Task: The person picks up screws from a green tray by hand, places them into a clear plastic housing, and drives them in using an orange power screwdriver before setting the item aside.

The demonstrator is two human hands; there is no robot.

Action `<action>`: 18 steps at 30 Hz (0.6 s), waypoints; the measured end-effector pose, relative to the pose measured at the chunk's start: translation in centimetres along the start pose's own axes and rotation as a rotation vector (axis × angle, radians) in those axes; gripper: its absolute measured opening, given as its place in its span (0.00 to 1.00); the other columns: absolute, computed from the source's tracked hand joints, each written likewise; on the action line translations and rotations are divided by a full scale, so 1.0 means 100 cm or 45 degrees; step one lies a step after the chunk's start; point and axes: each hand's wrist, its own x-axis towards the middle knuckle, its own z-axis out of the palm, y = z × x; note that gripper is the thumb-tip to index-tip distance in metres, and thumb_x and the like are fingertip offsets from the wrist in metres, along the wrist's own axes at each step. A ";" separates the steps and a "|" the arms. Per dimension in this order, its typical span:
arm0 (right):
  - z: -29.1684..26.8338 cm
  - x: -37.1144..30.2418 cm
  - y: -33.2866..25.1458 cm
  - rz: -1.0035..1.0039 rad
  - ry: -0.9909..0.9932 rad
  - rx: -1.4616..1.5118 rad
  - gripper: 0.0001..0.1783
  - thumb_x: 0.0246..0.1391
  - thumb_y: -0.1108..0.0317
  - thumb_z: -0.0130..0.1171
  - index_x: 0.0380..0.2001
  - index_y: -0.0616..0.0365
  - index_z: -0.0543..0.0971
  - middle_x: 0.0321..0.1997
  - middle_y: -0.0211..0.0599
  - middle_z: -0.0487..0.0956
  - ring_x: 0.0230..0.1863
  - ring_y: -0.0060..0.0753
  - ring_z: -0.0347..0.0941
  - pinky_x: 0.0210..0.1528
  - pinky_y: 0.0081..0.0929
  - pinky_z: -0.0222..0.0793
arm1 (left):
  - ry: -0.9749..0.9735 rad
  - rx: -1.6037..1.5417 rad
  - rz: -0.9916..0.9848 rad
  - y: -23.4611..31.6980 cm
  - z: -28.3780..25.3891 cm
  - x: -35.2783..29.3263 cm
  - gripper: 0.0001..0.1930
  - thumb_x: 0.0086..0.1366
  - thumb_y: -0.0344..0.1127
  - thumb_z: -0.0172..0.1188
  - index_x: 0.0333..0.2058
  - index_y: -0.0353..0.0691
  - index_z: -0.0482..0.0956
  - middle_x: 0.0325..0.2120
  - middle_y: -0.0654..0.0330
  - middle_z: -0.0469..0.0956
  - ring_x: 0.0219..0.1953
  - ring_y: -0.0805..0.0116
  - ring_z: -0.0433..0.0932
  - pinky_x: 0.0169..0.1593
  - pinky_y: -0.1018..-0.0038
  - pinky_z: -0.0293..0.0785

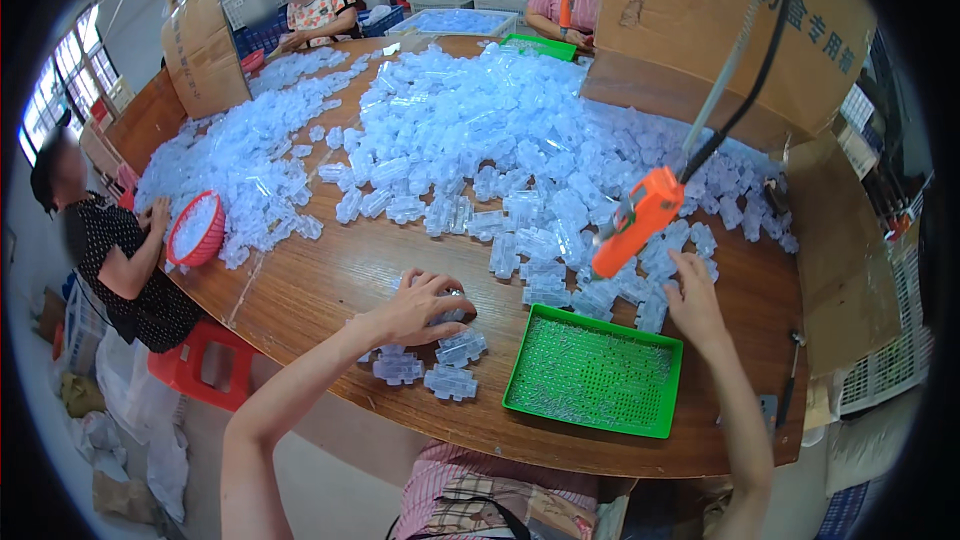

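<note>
My left hand (425, 308) curls over a clear plastic part (452, 312) at the front of the table, its fingers closed around it. Several similar clear parts (450, 382) lie just below that hand. My right hand (697, 308) has its thumb and fingers apart beside loose clear parts at the right; nothing shows in its grasp. An orange electric screwdriver (640, 222) hangs tilted on a cord, just above and left of the right hand. Between my forearms sits a green perforated tray (590, 425) holding many small metal pieces, seemingly screws.
A large heap of clear parts (470, 110) covers the table's middle and far side. Cardboard (720, 30) stands at the right. A person (125, 250) works at the left by a red basket (212, 238) and red stool (205, 365). Others sit across the table.
</note>
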 end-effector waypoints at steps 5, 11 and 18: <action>-0.051 -0.032 -0.145 -0.278 -0.013 0.099 0.09 0.47 0.77 0.61 0.34 0.60 0.79 0.38 0.41 0.79 0.37 0.42 0.75 0.42 0.32 0.71 | -0.044 -0.166 -0.032 0.000 -0.008 -0.010 0.17 0.68 0.51 0.49 0.49 0.55 0.78 0.44 0.62 0.77 0.52 0.63 0.71 0.58 0.53 0.53; -0.077 -0.050 -0.267 -1.244 -0.754 1.255 0.24 0.65 0.57 0.47 0.56 0.62 0.72 0.52 0.48 0.71 0.47 0.42 0.69 0.46 0.31 0.69 | 0.433 -0.114 -0.267 0.006 -0.008 0.061 0.16 0.60 0.48 0.60 0.39 0.43 0.77 0.36 0.54 0.78 0.43 0.53 0.77 0.44 0.57 0.71; -0.070 -0.026 -0.323 -1.537 -1.499 1.609 0.22 0.64 0.59 0.50 0.54 0.63 0.73 0.52 0.51 0.71 0.47 0.47 0.70 0.49 0.40 0.67 | 0.191 -0.241 -0.950 0.005 0.015 0.103 0.31 0.59 0.59 0.58 0.43 0.31 0.75 0.42 0.44 0.75 0.44 0.43 0.77 0.45 0.55 0.75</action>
